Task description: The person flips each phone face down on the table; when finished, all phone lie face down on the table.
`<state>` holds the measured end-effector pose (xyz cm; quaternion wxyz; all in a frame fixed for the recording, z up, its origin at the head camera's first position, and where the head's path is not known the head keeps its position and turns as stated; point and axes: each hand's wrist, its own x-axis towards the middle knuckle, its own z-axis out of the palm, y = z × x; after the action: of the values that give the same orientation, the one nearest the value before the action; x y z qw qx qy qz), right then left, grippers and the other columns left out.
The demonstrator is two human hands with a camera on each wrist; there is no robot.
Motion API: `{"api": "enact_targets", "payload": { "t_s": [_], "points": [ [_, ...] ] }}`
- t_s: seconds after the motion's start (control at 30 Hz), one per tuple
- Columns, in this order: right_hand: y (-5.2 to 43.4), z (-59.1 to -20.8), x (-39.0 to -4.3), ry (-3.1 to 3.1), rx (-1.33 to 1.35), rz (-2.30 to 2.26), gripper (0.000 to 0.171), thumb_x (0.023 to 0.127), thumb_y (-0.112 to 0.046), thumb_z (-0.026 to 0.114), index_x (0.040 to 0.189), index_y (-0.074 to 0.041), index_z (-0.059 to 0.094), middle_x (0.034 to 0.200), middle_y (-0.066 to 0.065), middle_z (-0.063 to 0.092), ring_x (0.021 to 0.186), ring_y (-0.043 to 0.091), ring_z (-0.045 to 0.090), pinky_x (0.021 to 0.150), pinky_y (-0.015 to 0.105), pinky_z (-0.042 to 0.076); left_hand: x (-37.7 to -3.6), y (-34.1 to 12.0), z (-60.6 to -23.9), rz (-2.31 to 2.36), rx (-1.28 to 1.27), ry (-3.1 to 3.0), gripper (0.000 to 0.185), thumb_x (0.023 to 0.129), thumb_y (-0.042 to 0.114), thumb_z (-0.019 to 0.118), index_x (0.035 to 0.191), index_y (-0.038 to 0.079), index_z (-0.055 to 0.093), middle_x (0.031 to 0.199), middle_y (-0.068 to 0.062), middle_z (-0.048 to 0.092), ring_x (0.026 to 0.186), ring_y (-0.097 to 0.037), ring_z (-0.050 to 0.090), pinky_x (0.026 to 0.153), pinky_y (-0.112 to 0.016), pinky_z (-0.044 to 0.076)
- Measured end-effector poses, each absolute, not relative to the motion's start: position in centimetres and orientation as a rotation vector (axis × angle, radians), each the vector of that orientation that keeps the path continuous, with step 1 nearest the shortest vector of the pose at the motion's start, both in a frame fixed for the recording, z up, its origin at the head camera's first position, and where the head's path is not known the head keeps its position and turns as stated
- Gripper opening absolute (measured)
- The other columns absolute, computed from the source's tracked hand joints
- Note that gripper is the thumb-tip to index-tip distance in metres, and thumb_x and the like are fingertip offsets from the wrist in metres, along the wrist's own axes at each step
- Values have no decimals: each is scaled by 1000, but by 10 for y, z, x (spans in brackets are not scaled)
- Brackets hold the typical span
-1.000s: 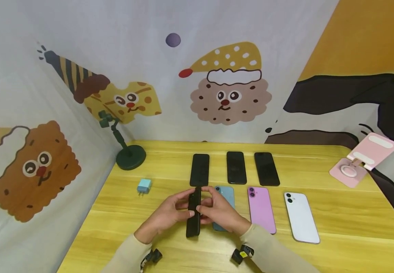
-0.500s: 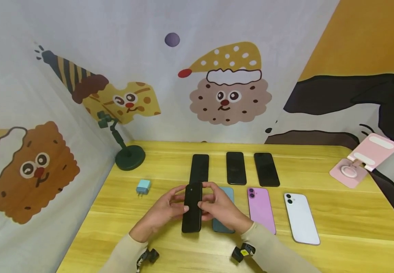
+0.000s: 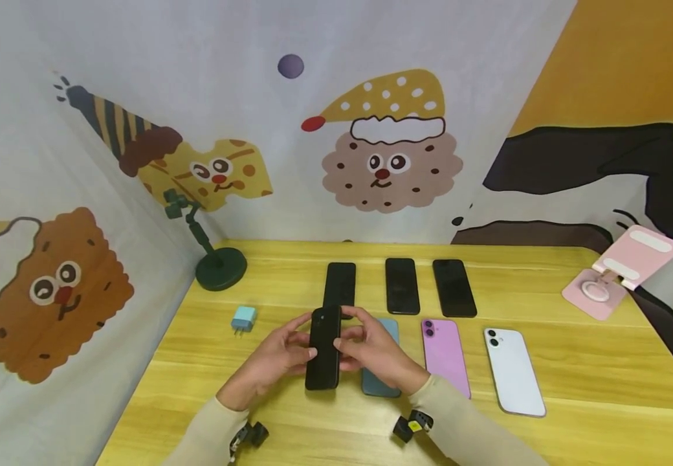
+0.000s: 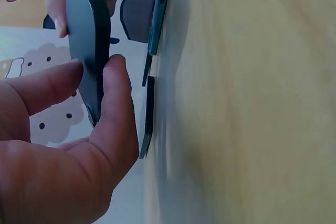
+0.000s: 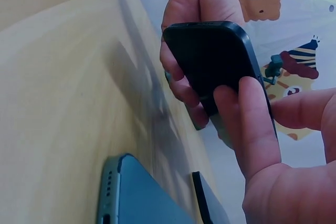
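Observation:
A black smartphone is held up off the table between both hands, its camera side facing the head view. My left hand pinches its left edge, thumb on the back and fingers behind. On the opposite edge, my right hand grips it with the thumb on the back; the right wrist view shows two of its fingers lying on the dark screen. Beneath the right hand lies a blue smartphone, partly covered. Just beyond the held phone, a black phone lies on the table.
Two more black phones lie in the back row. A pink phone and a white phone lie to the right. At left are a blue charger plug and a green stand; a pink phone stand is at far right.
The black phone has turned from nearly edge-on to showing its back, and both hands have shifted slightly left and up with it.

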<state>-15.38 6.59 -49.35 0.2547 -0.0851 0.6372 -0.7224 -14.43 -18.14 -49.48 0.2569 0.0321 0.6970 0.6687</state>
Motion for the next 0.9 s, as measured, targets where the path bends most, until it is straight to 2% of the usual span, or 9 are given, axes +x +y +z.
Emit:
{"api": "enact_targets", "payload": {
  "t_s": [0.23, 0.47, 0.57, 0.7, 0.9],
  "points": [
    [65, -498, -158, 1886, -254, -1895, 75, 101, -9, 71, 166, -12, 33, 124, 22, 64, 94, 22, 75, 77, 43, 67, -150, -184, -491, 1744, 60, 2018, 82, 100, 9, 72, 169, 15, 28, 133, -24, 59, 106, -26, 72, 90, -46, 64],
    [61, -506, -161, 2009, -347, -1816, 81, 97, -2, 74, 164, 2, 30, 115, 22, 64, 88, 20, 75, 78, 38, 67, -153, -186, -493, 1636, 37, 2131, 80, 97, 5, 74, 166, 13, 35, 121, -21, 59, 95, -24, 69, 82, -42, 64],
    [60, -510, -164, 2108, -375, -1729, 82, 95, -4, 75, 163, 5, 31, 108, 16, 67, 83, 20, 76, 75, 33, 66, -154, -186, -494, 1601, 54, 2169, 80, 96, 4, 74, 166, 13, 36, 116, -21, 58, 90, -24, 67, 79, -40, 64],
    [59, -514, -167, 2303, -423, -1531, 83, 93, -9, 79, 162, 6, 35, 97, 4, 71, 76, 13, 73, 71, 28, 62, -154, -186, -494, 1559, 73, 2202, 81, 96, 4, 74, 166, 13, 36, 113, -20, 59, 87, -24, 65, 75, -38, 63],
    [57, -517, -168, 2386, -463, -1430, 83, 91, -12, 80, 160, 8, 37, 91, -1, 72, 70, 10, 72, 71, 26, 58, -155, -185, -494, 1500, 59, 2242, 81, 95, 2, 74, 166, 11, 36, 110, -17, 60, 84, -22, 64, 73, -37, 62]
  ]
}}
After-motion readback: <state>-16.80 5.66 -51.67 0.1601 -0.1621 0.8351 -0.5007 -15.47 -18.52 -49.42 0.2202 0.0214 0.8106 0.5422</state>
